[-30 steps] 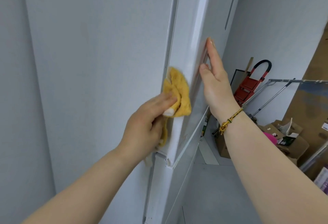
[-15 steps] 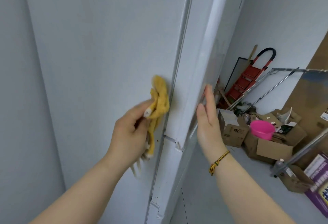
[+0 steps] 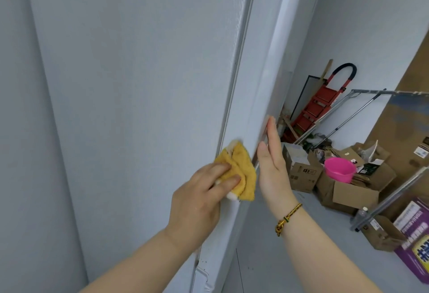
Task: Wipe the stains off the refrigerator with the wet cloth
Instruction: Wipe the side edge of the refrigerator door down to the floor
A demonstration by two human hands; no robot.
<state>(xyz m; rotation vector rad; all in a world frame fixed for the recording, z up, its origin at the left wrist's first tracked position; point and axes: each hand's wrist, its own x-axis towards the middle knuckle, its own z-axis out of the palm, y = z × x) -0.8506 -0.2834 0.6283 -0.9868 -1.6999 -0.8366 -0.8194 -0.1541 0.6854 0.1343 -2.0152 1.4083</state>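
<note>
wiping is looking underway, leftover stains unclear: left hand [image 3: 199,197] is gripping cloth [image 3: 241,167] on refrigerator [image 3: 139,83] edge; right hand [image 3: 271,167], at 3 o'clock, is resting flat-fingered.

A: Cloth [image 3: 241,167]?
B: Yellow terry with a white corner, bunched, pressed against the door's side edge.
A: Refrigerator [image 3: 139,83]?
B: White and upright, viewed along its plain side panel, door edge to the right.

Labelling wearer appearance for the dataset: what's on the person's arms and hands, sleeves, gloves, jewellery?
No gloves or sleeves in view on either arm. The right hand has a braided cord bracelet at the wrist, yellow with dark flecks and a knot. The left hand and its wrist wear nothing; no rings visible.
</note>
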